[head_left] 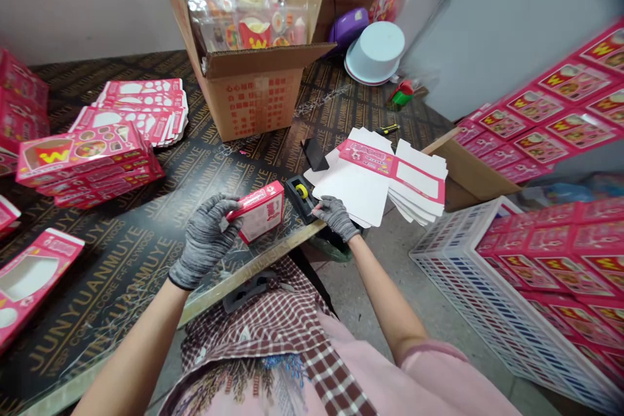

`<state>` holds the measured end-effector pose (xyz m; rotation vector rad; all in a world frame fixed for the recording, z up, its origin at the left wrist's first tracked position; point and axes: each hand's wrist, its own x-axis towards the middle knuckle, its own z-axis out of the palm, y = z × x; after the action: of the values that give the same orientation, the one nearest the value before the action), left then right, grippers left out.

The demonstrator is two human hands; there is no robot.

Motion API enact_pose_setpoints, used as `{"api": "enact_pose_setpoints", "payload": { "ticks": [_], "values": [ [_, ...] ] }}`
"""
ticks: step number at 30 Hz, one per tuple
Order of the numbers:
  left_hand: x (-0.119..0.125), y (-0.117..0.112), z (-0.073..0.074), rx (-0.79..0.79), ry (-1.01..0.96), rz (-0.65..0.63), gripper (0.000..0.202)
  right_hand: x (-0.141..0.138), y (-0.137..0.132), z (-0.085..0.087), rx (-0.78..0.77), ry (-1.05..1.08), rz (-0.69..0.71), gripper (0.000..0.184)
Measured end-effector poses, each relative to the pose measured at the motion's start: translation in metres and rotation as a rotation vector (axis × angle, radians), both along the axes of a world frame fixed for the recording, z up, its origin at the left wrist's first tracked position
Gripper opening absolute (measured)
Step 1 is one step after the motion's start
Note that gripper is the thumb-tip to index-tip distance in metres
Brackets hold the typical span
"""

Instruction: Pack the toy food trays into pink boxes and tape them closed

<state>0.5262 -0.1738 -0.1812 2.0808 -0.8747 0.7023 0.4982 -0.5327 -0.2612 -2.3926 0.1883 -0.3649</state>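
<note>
My left hand (207,240), in a grey striped glove, grips the left end of a small pink box (263,213) that stands on its edge near the table's front rim. Just right of the box is a black tape dispenser (298,198) with a yellow core. My gloved right hand (335,216) is at the dispenser's front end, its bare fingertips pinched together. Whatever lies between those fingertips is too small to make out. Flat white-and-pink carton blanks (363,192) lie in a fanned stack beside the right hand.
An open cardboard carton (258,101) of clear bags stands at the back. Finished pink boxes (88,159) and cut-out sheets (141,110) lie left. A white plastic crate (468,260) full of pink boxes stands right. Behind are a light-blue tub (377,49) and a yellow cutter (387,129).
</note>
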Motion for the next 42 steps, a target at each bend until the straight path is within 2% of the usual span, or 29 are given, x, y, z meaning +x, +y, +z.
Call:
{"api": "enact_pose_setpoints", "payload": {
  "ticks": [3, 7, 10, 15, 18, 21, 23, 26, 28, 30, 33, 36, 38, 40, 42],
  "values": [
    [-0.004, -0.020, 0.007, 0.249, -0.054, 0.057, 0.033, 0.000, 0.007, -0.001, 0.028, -0.057, -0.038, 0.008],
    [-0.011, -0.042, 0.012, 0.382, -0.144, 0.131, 0.026, -0.012, 0.013, -0.008, 0.272, -0.186, -0.159, 0.009],
    [-0.010, -0.048, 0.007, 0.398, -0.092, 0.152, 0.027, -0.026, 0.018, -0.020, 0.411, -0.184, -0.249, 0.013],
    [0.000, -0.045, -0.006, 0.323, -0.091, 0.089, 0.034, -0.034, 0.029, -0.032, 0.414, -0.177, -0.369, 0.014],
    [0.002, -0.044, -0.011, 0.249, -0.114, 0.061, 0.034, -0.035, 0.033, -0.025, 0.427, -0.200, -0.436, 0.019],
    [0.000, -0.046, -0.011, 0.210, -0.131, 0.069, 0.033, -0.043, 0.045, -0.002, 0.464, -0.211, -0.444, 0.025],
    [-0.002, -0.048, -0.011, 0.197, -0.156, 0.085, 0.032, -0.051, 0.061, 0.022, 0.595, -0.165, -0.326, 0.031],
    [-0.006, -0.050, -0.010, 0.167, -0.216, 0.073, 0.033, -0.057, 0.093, 0.066, 0.954, -0.005, 0.073, 0.043],
    [-0.007, -0.049, -0.009, 0.127, -0.274, 0.049, 0.035, -0.054, 0.111, 0.089, 1.155, 0.115, 0.319, 0.045],
    [-0.008, -0.047, -0.006, 0.095, -0.333, 0.028, 0.035, -0.048, 0.122, 0.101, 1.294, 0.222, 0.458, 0.042],
    [-0.009, -0.042, -0.002, 0.140, -0.419, 0.004, 0.032, -0.036, 0.125, 0.098, 1.428, 0.315, 0.532, 0.035],
    [-0.013, -0.040, 0.003, 0.242, -0.437, 0.020, 0.028, -0.030, 0.123, 0.089, 1.446, 0.331, 0.527, 0.031],
    [-0.015, -0.043, 0.005, 0.256, -0.345, 0.054, 0.026, -0.029, 0.121, 0.087, 1.388, 0.334, 0.493, 0.030],
    [-0.017, -0.050, 0.006, 0.227, -0.235, 0.104, 0.024, -0.030, 0.120, 0.089, 1.229, 0.325, 0.440, 0.033],
    [-0.017, -0.059, 0.006, 0.205, -0.169, 0.155, 0.022, -0.031, 0.118, 0.090, 0.935, 0.259, 0.358, 0.043]
  ]
}}
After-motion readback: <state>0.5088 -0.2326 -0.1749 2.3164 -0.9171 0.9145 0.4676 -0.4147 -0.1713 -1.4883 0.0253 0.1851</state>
